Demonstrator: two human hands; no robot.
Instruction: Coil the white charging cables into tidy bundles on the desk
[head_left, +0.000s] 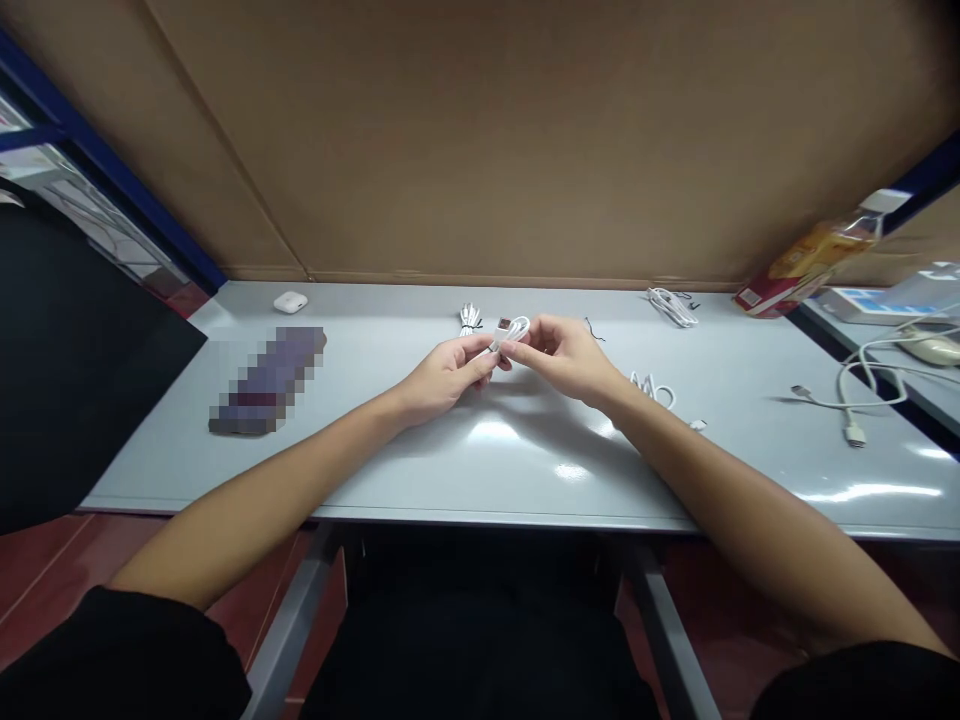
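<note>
Both of my hands meet over the middle of the grey table and hold one white USB cable between them. My left hand pinches the cable from the left with thumb and fingers. My right hand grips it from the right, the cable's loop and plug sticking up between the two hands. A bundled white cable lies just behind my hands. Another loose white cable lies right of my right wrist.
A small white earbud case and a blurred dark object sit at the left. A coiled white cable lies at the back right, beside a plastic bottle. A longer cable trails at the right. A cardboard wall stands behind.
</note>
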